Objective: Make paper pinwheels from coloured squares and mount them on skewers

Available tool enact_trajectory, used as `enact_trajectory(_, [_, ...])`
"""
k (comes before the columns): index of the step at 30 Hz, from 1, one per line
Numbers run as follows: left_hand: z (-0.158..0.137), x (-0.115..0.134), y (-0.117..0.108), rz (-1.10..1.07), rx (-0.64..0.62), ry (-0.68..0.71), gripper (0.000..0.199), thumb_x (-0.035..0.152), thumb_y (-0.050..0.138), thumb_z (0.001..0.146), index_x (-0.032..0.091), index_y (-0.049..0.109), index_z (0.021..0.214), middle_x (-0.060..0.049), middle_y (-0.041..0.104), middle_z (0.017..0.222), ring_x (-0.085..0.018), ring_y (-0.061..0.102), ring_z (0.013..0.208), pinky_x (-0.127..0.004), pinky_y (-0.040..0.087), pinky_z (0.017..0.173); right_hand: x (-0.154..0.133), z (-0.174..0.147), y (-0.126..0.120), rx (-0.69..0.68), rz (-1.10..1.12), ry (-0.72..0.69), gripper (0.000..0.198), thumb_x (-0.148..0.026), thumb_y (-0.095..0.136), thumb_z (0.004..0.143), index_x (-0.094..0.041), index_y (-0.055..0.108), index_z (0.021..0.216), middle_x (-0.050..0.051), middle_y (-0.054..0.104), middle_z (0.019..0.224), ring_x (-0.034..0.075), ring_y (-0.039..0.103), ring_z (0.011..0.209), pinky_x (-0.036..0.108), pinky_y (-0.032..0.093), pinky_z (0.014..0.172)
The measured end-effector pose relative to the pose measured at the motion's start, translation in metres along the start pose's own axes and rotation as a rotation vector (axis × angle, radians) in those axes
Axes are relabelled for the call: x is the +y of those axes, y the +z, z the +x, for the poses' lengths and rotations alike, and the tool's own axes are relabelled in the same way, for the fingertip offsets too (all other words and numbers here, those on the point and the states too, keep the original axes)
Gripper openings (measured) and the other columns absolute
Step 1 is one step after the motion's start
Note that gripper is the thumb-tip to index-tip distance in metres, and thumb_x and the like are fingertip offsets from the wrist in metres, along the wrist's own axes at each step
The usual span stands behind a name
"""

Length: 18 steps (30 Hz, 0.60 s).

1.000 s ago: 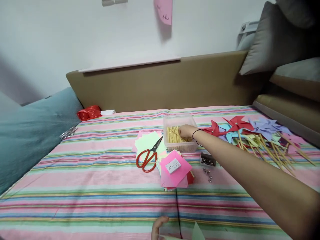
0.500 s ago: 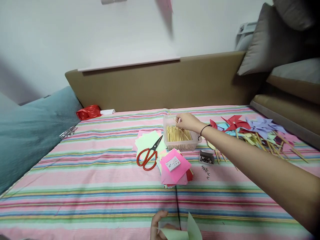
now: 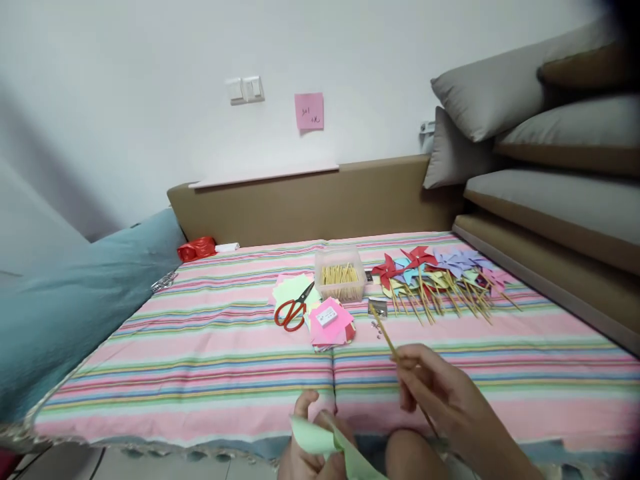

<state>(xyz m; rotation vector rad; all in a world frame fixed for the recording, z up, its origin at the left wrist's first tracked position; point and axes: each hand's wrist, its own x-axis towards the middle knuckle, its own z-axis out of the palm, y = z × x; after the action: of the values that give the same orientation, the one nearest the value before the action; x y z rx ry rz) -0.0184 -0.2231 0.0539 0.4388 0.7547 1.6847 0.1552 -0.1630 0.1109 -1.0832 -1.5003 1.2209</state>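
My right hand pinches a thin wooden stick that slants up and away over the near edge of the striped cloth. Low at the frame's bottom, my left hand grips a folded pale green paper piece. Farther off stands a clear plastic box of wooden sticks. Beside it lie red-handled scissors on a stack of coloured paper squares. A row of finished paper pinwheels lies to the right of the box.
A striped pink cloth covers the bed-like surface. A small box of metal pins with loose pins sits near the paper. A teal blanket is at left, grey cushions at right, a red bag at the back.
My right hand left the stick box and came back close to me holding one stick. The view pulled back and tilted, showing more of the wall and cushions.
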Motion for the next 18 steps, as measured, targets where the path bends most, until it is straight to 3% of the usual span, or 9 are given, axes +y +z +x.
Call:
enact_trajectory(2, [-0.013, 0.004, 0.017, -0.078, -0.001, 0.01, 0.063, 0.027, 0.092, 0.05, 0.032, 0.059, 0.104, 0.007, 0.048, 0.059, -0.006, 0.047, 0.05, -0.015, 0.038, 0.048, 0.001, -0.033, 0.005, 0.07, 0.027, 0.024, 0.03, -0.049, 0.055, 0.087, -0.022, 0.065, 0.097, -0.001, 0.056, 0.056, 0.017, 0.056, 0.052, 0.027, 0.046, 0.05])
enact_trajectory(5, [-0.036, 0.009, 0.038, -0.115, -0.028, 0.025, 0.057, 0.019, 0.088, 0.058, 0.032, 0.06, 0.106, 0.006, 0.051, 0.064, -0.006, 0.05, 0.054, -0.015, 0.042, 0.052, -0.004, -0.073, 0.015, 0.176, 0.033, -0.028, 0.025, -0.046, 0.06, 0.085, -0.026, 0.071, 0.094, 0.002, 0.063, 0.068, 0.019, 0.06, 0.061, 0.027, 0.049, 0.056])
enact_trajectory(9, [-0.061, 0.011, 0.054, -0.082, -0.073, 0.02, 0.056, 0.014, 0.084, 0.063, 0.031, 0.06, 0.111, 0.005, 0.055, 0.07, -0.007, 0.052, 0.057, -0.016, 0.044, 0.055, -0.018, -0.113, 0.023, 0.219, 0.103, -0.062, 0.017, -0.04, 0.062, 0.085, -0.029, 0.074, 0.091, 0.006, 0.069, 0.086, 0.024, 0.065, 0.076, 0.031, 0.053, 0.065])
enact_trajectory(13, [-0.075, 0.014, 0.065, -0.069, -0.145, -0.006, 0.044, 0.029, 0.082, 0.068, 0.032, 0.062, 0.106, 0.006, 0.055, 0.061, -0.007, 0.051, 0.054, -0.018, 0.045, 0.055, -0.03, -0.135, 0.024, 0.242, 0.159, -0.042, 0.015, -0.035, 0.06, 0.087, -0.032, 0.075, 0.089, 0.006, 0.067, 0.085, 0.026, 0.064, 0.077, 0.036, 0.054, 0.067])
enact_trajectory(18, [-0.081, 0.018, 0.07, -0.09, -0.152, 0.001, 0.035, 0.043, 0.074, 0.074, 0.03, 0.064, 0.105, 0.005, 0.049, 0.051, -0.013, 0.055, 0.063, -0.026, 0.048, 0.068, -0.036, -0.143, 0.017, 0.27, 0.092, -0.245, 0.019, -0.024, 0.064, 0.085, -0.037, 0.076, 0.091, 0.004, 0.069, 0.08, 0.023, 0.063, 0.073, 0.033, 0.052, 0.059])
